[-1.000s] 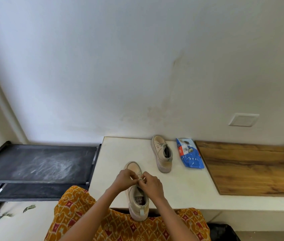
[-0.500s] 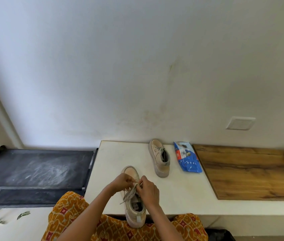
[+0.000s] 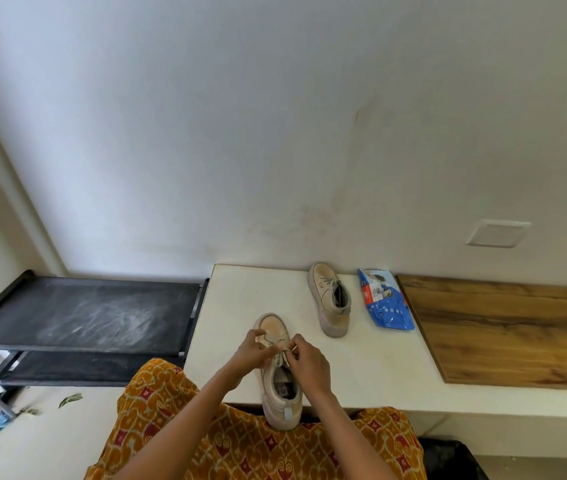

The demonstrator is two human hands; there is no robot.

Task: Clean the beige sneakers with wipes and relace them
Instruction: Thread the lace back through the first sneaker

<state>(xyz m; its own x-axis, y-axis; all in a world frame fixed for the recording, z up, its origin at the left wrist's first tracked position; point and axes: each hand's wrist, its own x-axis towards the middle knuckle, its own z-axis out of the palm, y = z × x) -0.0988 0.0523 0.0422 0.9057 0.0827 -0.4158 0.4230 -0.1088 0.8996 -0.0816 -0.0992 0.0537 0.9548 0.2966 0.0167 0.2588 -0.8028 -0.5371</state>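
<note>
- White ledge (image 3: 361, 368): smooth, flat work surface; the landmark for everything below.
- Near sneaker (image 3: 280, 382): soft beige upper, thick sole; at the ledge's front edge, heel overhanging toward the lap, probably for reach.
- Far sneaker (image 3: 329, 299): at the ledge's back.
- Wipes pack (image 3: 384, 301): crinkled blue film, right of the far sneaker.
- Left hand (image 3: 252, 349) and right hand (image 3: 310, 362): fingers pinching the lace (image 3: 284, 353) over the eyelets.

bare counter (image 3: 240, 306) left, far sneaker (image 3: 329, 301) right

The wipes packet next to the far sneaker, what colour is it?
Blue, with a white and red printed panel at its far end; the wipes packet shows in the head view.
</note>
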